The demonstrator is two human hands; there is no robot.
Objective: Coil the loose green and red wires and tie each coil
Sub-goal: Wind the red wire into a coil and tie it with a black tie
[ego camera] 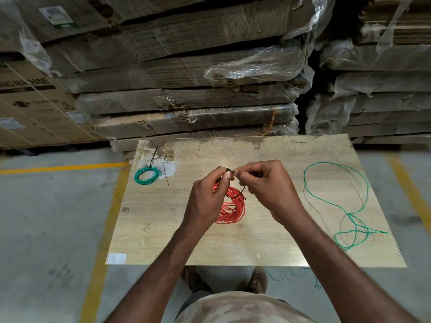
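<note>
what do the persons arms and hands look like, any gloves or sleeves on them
Both arms are bare from the bottom of the view up to the wrists: no sleeve reaches the forearms. The left hand and right hand wear no gloves, and no watch, ring or band shows on either. Lower down is a top with a mottled tan camouflage pattern; its sleeves are not visible.

- Both forearms are bare; no sleeves, watch or rings are seen on the left hand [211,197] or right hand [270,185].
- A mottled tan camouflage shirt [242,307] is worn.
- Brown shoes [257,279] are worn.
</note>
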